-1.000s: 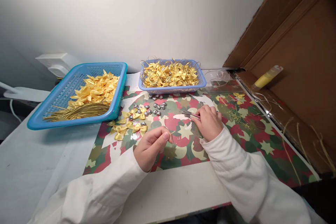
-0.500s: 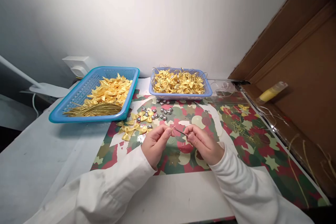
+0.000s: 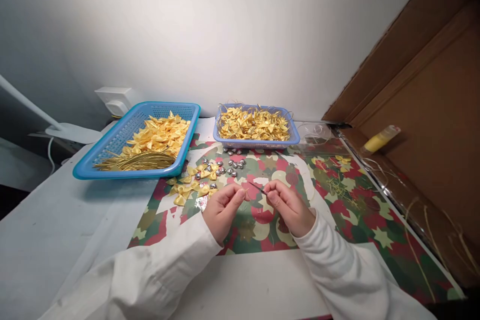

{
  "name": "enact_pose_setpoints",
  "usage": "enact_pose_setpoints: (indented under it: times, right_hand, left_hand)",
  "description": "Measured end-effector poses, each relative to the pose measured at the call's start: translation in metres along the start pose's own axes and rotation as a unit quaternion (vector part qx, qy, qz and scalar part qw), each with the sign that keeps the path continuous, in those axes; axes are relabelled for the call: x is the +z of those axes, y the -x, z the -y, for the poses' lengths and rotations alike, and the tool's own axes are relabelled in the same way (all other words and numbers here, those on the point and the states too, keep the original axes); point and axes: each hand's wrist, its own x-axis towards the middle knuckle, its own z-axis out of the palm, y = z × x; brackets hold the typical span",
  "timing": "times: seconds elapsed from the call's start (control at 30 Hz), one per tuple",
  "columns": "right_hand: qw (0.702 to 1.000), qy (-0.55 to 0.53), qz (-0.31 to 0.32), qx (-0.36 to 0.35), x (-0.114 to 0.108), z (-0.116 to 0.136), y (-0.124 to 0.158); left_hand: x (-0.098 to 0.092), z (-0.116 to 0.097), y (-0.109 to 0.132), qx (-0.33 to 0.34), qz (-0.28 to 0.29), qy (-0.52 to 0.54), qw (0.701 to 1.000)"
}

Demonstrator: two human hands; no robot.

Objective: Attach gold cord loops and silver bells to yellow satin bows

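My left hand (image 3: pixel 224 212) is closed in a pinch, thumb against forefinger, on a thin light cord (image 3: pixel 247 192) whose short end shows past the fingertips. My right hand (image 3: pixel 291 208) is closed round a slim dark pointed tool (image 3: pixel 258 188); its exact kind is too small to tell. The tool points left and slightly up toward the cord, and whether they touch I cannot tell. Just beyond my left hand lie several yellow satin bows (image 3: pixel 182 193) and small silver bells (image 3: pixel 235 164).
A blue basket (image 3: pixel 77 170) at left holds yellow bows and gold cords (image 3: pixel 138 161). Behind the bells, a smaller lilac basket (image 3: pixel 255 145) holds bows with looped cords. Cord scraps (image 3: pixel 341 187) lie on the right of the patterned sheet, near a yellow-filled bottle (image 3: pixel 381 140).
The tool's tip now points more steeply up and sits slightly apart from my left fingers. Both hands keep their grip. The view has shifted slightly, so the baskets appear lower.
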Motion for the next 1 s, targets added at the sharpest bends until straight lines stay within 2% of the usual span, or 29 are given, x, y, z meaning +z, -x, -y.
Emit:
enact_pose_setpoints:
  times: [0.1,0.2,0.37,0.47,0.53,0.57,0.6,0.63,0.67,0.7,0.77,0.8,0.87,1.0]
  right_hand:
    - [0.992,0.101,-0.069,0.006,-0.006,-0.006,-0.007]
    - [0.977,0.164,-0.134,0.016,-0.014,-0.015,-0.015]
    - [0.971,0.153,-0.183,0.023,-0.018,-0.018,-0.020]
    - [0.986,0.100,-0.136,0.010,-0.004,-0.003,-0.013]
    - [0.998,0.033,-0.044,0.013,0.015,0.012,-0.004]
    - [0.999,-0.020,0.023,0.019,0.026,0.020,0.001]
    - [0.972,-0.178,0.138,0.071,0.037,0.028,0.007]
    - [0.918,-0.320,0.196,0.129,0.047,0.035,0.011]
    - [0.872,-0.416,0.190,0.173,0.054,0.042,0.014]
    - [0.842,-0.475,0.149,0.205,0.058,0.047,0.016]
    - [0.799,-0.551,0.081,0.227,0.057,0.053,0.015]
    - [0.787,-0.567,0.077,0.231,0.053,0.055,0.013]
    - [0.787,-0.563,0.101,0.230,0.040,0.055,0.007]
    - [0.853,-0.488,0.056,0.179,0.012,0.052,-0.003]
  left_hand:
    - [-0.002,0.001,-0.001,0.000,0.000,0.025,1.000]
    - [-0.009,-0.008,-0.005,-0.006,-0.013,0.089,0.996]
    - [-0.025,-0.041,-0.009,0.086,-0.026,0.196,0.977]
    - [-0.025,-0.056,0.001,0.156,-0.017,0.175,0.972]
    - [-0.019,-0.060,0.014,0.203,-0.005,0.101,0.974]
    - [-0.015,-0.060,0.022,0.222,0.020,0.048,0.974]
    - [-0.011,-0.060,0.030,0.237,0.064,-0.002,0.970]
    - [-0.006,-0.058,0.037,0.245,0.122,-0.049,0.961]
    - [-0.002,-0.055,0.044,0.268,0.166,-0.081,0.946]
    - [0.002,-0.051,0.050,0.290,0.209,-0.111,0.927]
    - [0.009,-0.042,0.057,0.302,0.268,-0.158,0.901]
    - [0.012,-0.036,0.059,0.310,0.284,-0.171,0.891]
    - [0.015,-0.024,0.060,0.328,0.300,-0.180,0.878]
    - [0.022,0.003,0.068,0.345,0.337,-0.153,0.863]
